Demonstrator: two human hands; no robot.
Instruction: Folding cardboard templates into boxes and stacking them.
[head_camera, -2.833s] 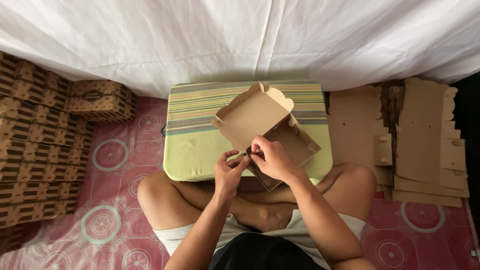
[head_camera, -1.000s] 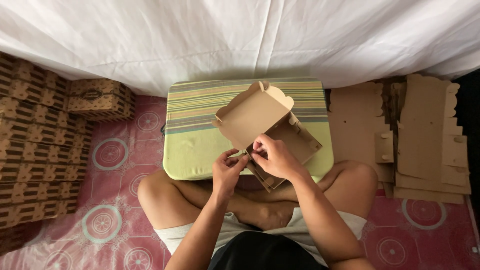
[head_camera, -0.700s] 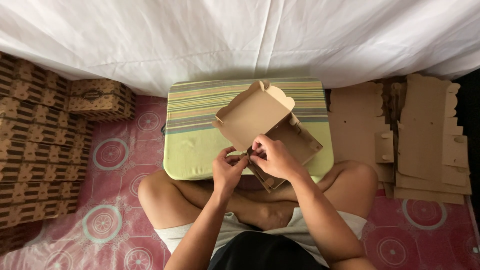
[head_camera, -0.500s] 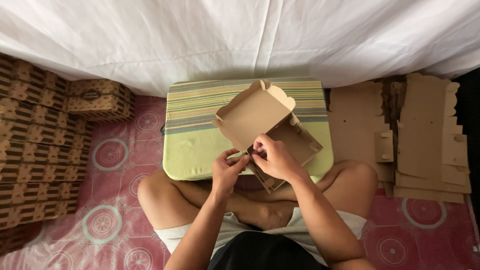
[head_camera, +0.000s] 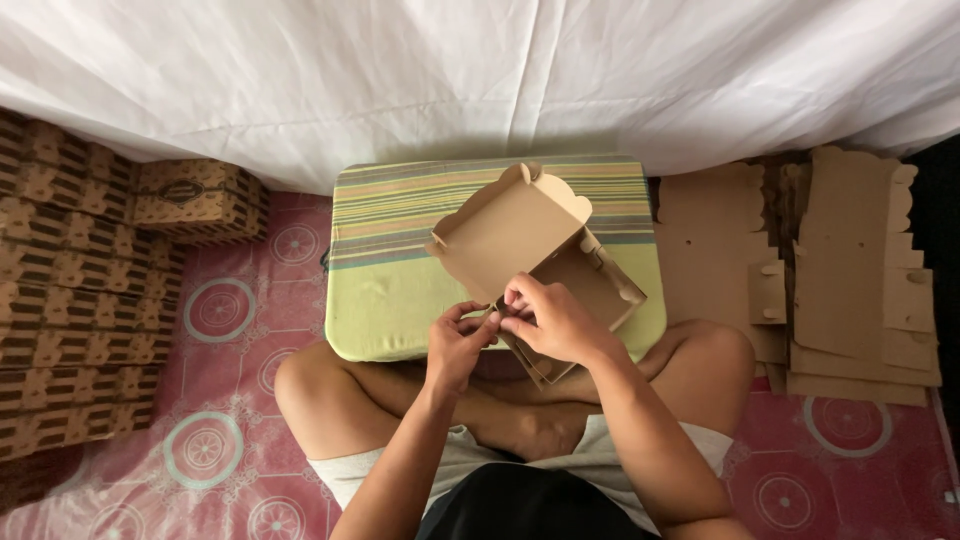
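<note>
Both hands, left hand (head_camera: 457, 343) and right hand (head_camera: 548, 320), pinch the cardboard box's (head_camera: 540, 262) near edge.

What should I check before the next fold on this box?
1. Both hands on the box: ok. Left hand and right hand pinch its near corner.
2. Lid clear of the fingers: ok, it stands open, tilted away from the person.
3. Box supported: ok, it rests on the striped cushion, with its near corner hanging over the cushion's edge.
4. Corner tab seated: cannot tell, the fingers cover it.
5. Flat blanks within reach: ok, stacked on the person's right.
6. Finished boxes out of the way: ok, stacked on the left.
</note>
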